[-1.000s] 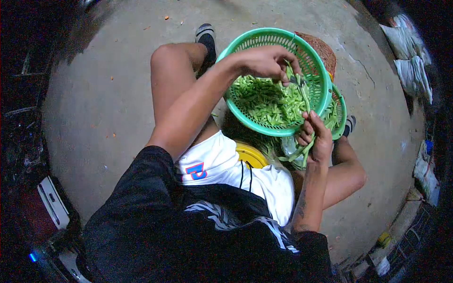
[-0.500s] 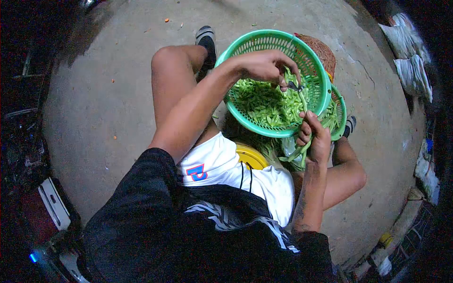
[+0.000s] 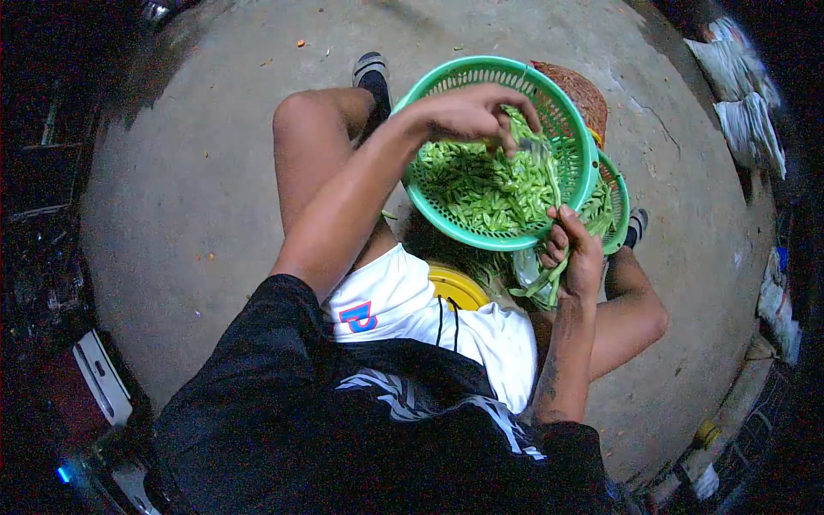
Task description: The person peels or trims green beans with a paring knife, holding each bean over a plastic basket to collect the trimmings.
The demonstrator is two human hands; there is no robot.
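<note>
My left hand (image 3: 468, 116), its fingers curled and slightly blurred, is over the green plastic basket (image 3: 468, 236). It grips a small bladed tool (image 3: 534, 147) whose exact kind I cannot tell. The blade lies against the upper part of a long green stalk-like vegetable (image 3: 554, 182). My right hand (image 3: 577, 247) is closed around that stalk's lower end at the basket's near right rim, with more long green pieces (image 3: 545, 285) hanging below the fist. Thin green slices (image 3: 498, 189) heap up inside the basket.
A second green basket (image 3: 620, 232) with green vegetables stands partly beneath the first, at its right. Behind them sits a reddish-brown filled sack (image 3: 579, 90). A yellow round container (image 3: 459, 287) is between my legs. White sacks (image 3: 751, 129) lie along the right edge.
My left hand has shifted slightly left, and the blade has moved up along the stalk. My right hand keeps its hold in nearly the same place.
</note>
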